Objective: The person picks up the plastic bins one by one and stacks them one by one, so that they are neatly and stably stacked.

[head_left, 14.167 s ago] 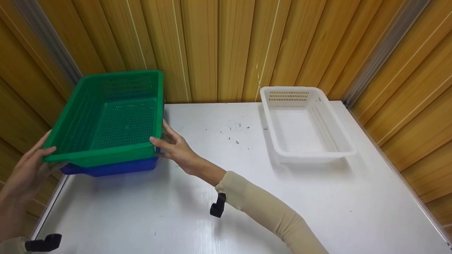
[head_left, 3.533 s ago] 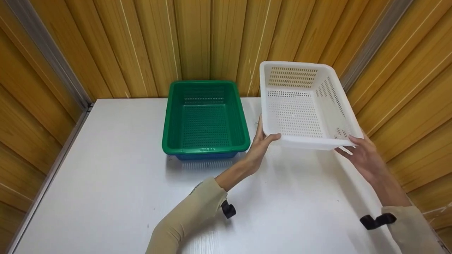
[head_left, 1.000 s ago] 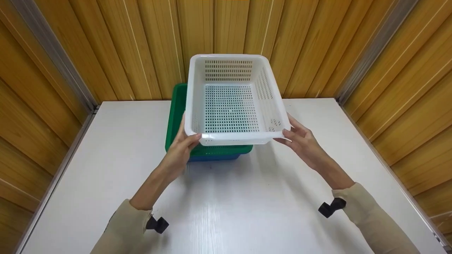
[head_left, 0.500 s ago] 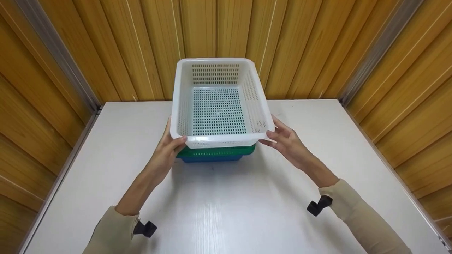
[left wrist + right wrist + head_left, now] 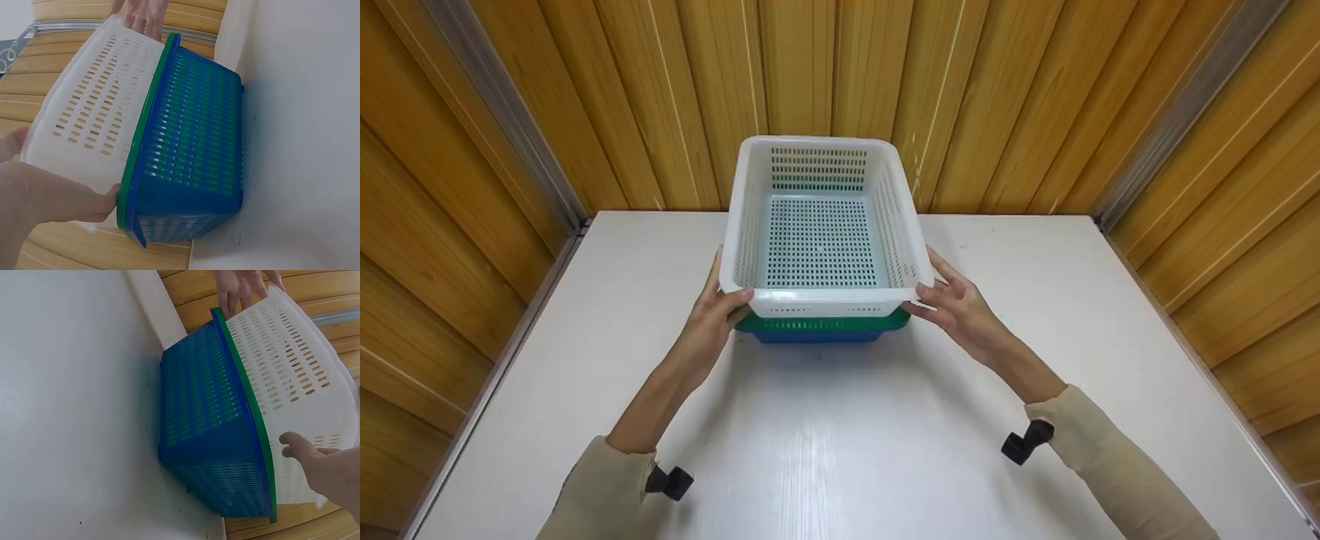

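Observation:
A white perforated plastic basket [image 5: 821, 300] is held between both hands by its near corners. My left hand [image 5: 705, 322] grips the left corner, thumb over the rim and fingers under it. At the opposite corner my right hand [image 5: 960, 315] grips the same way. Directly below is a green basket [image 5: 829, 324], nested in a blue basket [image 5: 817, 337] that stands on the table. Both wrist views show the lower part of the white basket [image 5: 95, 107] sunk inside the green rim [image 5: 247, 391], with its upper walls standing above.
The white table [image 5: 810, 450] extends on both sides of the baskets and in front. A wood-look panel wall [image 5: 840, 67] rises behind its back edge, and similar panels flank both sides. Small dark marks dot the tabletop.
Earlier, both hands held the green basket at the left over the blue one. Since then the white basket was lifted from the right, carried left over the green and blue stack, and lowered into it.

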### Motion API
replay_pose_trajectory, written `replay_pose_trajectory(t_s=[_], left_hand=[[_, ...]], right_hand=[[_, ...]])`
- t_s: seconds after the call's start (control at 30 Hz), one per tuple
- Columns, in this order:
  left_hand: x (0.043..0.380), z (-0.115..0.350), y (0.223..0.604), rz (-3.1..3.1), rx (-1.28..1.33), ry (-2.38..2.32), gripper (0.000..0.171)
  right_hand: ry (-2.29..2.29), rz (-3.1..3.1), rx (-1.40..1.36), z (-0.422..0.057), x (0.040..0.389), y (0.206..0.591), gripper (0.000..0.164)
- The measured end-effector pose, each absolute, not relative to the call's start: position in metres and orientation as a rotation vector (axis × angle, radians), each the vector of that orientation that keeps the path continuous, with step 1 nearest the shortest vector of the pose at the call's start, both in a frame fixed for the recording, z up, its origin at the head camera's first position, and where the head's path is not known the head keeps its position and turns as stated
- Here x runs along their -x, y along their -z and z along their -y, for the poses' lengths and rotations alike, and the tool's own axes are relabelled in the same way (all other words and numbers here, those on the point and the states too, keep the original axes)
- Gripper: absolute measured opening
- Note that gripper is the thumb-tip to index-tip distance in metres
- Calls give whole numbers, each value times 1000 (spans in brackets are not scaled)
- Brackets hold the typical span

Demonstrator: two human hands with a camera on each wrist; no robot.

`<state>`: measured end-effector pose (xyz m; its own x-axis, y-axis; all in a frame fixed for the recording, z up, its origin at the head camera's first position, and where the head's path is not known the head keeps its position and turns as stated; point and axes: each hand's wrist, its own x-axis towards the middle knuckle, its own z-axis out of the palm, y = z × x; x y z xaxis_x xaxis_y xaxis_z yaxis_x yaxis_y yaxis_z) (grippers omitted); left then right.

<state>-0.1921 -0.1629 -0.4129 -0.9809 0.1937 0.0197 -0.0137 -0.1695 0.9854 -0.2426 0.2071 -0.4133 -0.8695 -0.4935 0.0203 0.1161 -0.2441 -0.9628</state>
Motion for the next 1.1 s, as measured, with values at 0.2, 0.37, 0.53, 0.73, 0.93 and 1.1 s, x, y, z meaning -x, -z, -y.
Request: replay_pose_trajectory(t_s=[0.2,0.37,0.53,0.73,0.93,1.1], left_hand=[[194,165,415,-2017,-185,-2275,80],[195,170,419,-2181,-54,-2143,81],[195,175,424,-2244,77,-2030,82],[196,175,433,-2221,116,-1991,83],[198,176,445,-2213,109,-1968,83],[199,174,454,-2204,123,-1941,88]], right_hand=[[2145,-1680,427,-206,246,416,77],[2108,-1744,390,-206,247,419,79],[2042,-1839,393,-205,250,424,79],[2028,-1861,432,-204,252,433,77],[2012,-1809,379,-207,252,445,77],[2022,-1728,313,-211,249,456,81]])
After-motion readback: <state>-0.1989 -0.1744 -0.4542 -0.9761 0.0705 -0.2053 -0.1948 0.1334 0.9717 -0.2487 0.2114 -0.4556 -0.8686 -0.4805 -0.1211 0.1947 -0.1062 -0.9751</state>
